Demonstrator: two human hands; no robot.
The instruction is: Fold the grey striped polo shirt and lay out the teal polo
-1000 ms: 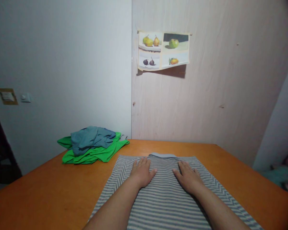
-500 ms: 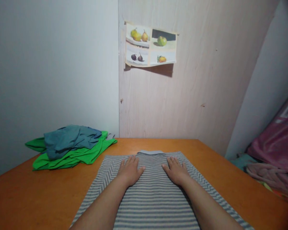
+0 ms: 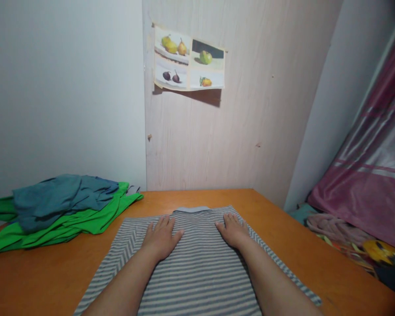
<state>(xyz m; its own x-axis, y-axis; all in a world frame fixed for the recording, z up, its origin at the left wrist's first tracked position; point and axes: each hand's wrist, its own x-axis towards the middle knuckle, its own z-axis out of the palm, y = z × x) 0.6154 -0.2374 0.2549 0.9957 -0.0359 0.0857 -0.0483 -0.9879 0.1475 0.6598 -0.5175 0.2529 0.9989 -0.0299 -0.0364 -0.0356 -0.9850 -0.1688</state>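
A grey-and-white striped shirt [image 3: 200, 263] lies spread on the orange table, its plain grey collar [image 3: 192, 209] at the far end. My left hand [image 3: 163, 237] rests flat on the upper left of the shirt, fingers spread and pointing away from me. On the upper right, close to the shirt's side edge, my right hand [image 3: 233, 230] presses palm down with its fingers extended. Neither hand grips the cloth. My forearms cover parts of the shirt's two sides, and its near end runs out of view.
Rumpled green [image 3: 95, 219] and blue-grey [image 3: 66, 197] garments lie heaped on the table [image 3: 289, 237] at the left. A pink curtain [image 3: 365, 188] hangs at the right, with bunched fabric [image 3: 335, 228] below it. A fruit picture [image 3: 189, 66] is fixed to the back wall.
The view has turned to the right, so the scene sits further left and more of the curtain shows. My right hand has shifted slightly outward toward the shirt's right edge; both hands stay flat.
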